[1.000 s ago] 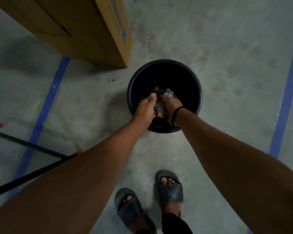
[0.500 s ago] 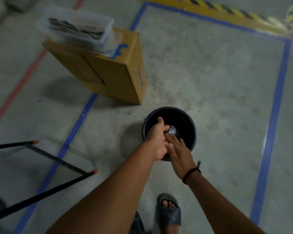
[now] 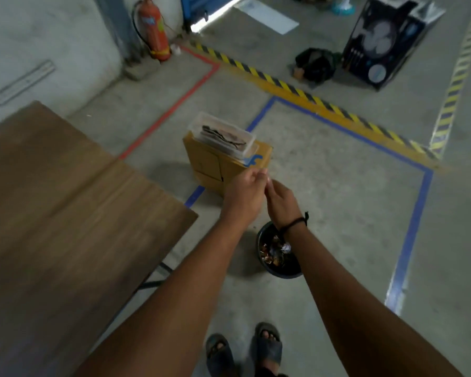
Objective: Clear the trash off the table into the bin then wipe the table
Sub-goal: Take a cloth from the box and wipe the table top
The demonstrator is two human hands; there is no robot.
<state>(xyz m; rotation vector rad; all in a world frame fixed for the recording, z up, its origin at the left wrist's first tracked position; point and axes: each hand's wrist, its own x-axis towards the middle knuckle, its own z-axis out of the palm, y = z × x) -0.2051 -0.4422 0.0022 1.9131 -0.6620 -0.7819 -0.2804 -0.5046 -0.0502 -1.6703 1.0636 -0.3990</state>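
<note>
Left hand: the left hand is raised above and beyond the bin, in front of the cardboard box. Its fingers bend inward toward the other hand and are blurred, so I cannot tell whether they pinch anything.
Right hand: the right hand is just beside the left, back up, fingers stretched out and released, their tips meeting the left hand's fingers. A thin black wristband circles the wrist.
Bin: the round black plastic bin stands on the concrete floor under the right forearm, near the table corner.
Trash: crumpled shiny wrappers and a ball of foil lie inside the bin.
Table: the brown wooden table top fills the left side, apart from both hands.
Box: a tan cardboard box stands beyond the hands on a strip of blue floor tape, with a clear plastic container on top.
Feet: two dark slide sandals show at the bottom edge.
Background: an orange fire extinguisher by the wall and a black printed carton at the far right.
</note>
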